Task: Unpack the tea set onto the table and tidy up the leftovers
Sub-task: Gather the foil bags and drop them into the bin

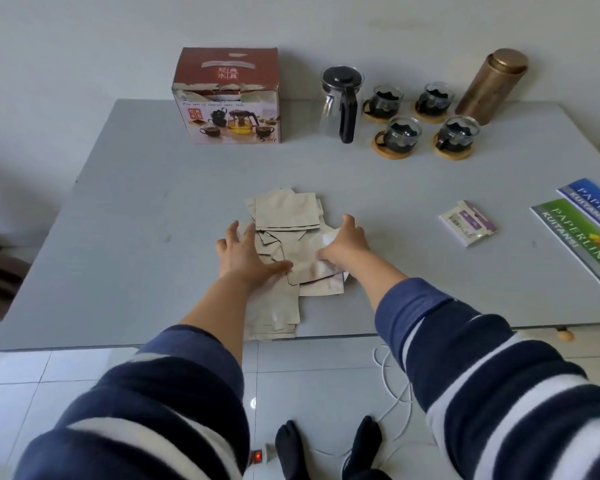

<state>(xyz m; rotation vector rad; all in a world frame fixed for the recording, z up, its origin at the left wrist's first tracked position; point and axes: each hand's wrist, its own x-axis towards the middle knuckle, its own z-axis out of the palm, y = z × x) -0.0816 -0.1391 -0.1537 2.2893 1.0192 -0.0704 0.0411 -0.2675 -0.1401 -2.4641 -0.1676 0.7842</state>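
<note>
A loose heap of beige paper wrappers [284, 213] lies in the middle of the grey table [118, 237]. My left hand [245, 252] rests flat on the heap's left side, fingers spread. My right hand [343, 242] presses on its right side, fingers curled over a wrapper's edge. At the back stand the tea set's cardboard box [227, 98], a glass teapot [340, 102] with black lid and handle, and several glass cups [400, 135] on round wooden coasters.
A bronze tin canister [489, 84] stands at the back right. A small white and purple packet [468, 225] and two Paperline receipt books [582, 233] lie on the right. Below the table's front edge are a white cable [395, 393], a power switch and my socked feet.
</note>
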